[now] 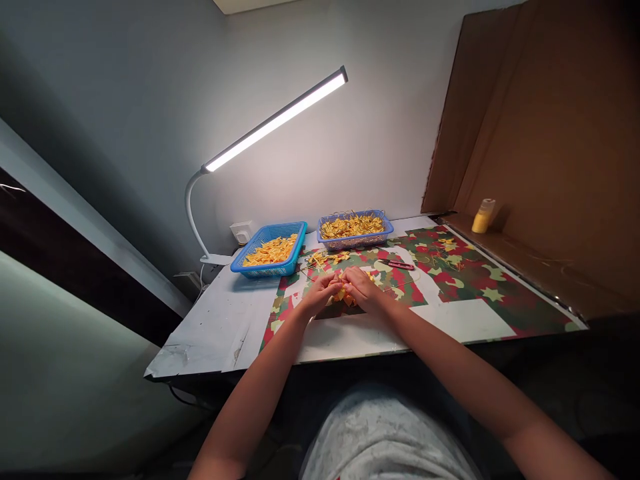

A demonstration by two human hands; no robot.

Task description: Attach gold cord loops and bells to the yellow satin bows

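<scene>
Nearest: lap in grey mottled cloth (385, 433), both bare forearms reaching forward over the edge of the white table (220, 327).

Far left, at the wall: gooseneck strip lamp (275, 120), lit; a wall socket (243, 232) beside its base. Next, the left blue basket (270, 250), part full of small yellow folded pieces.

Centre: left hand (320, 293) and right hand (363, 288) meet on the camouflage-and-star sheet (475, 280). Fingers of both are curled in and pressed together, tips pinching a yellow paper piece (345, 295) between the two hands. Which fingers grip is too small to tell. A few loose yellow scraps lie just behind the hands.

Judgement on the piece: thin, very light, soft, creases easily. Best held at its edges or folds with fingertips, lightly.

Behind the right hand: the right blue basket (355, 227), heaped with gold-yellow pieces. Right of the hands, a red-handled tool (400, 265) lies flat. Further right, a yellow bottle (483, 215) stands upright against a brown cardboard panel (540, 133).
</scene>
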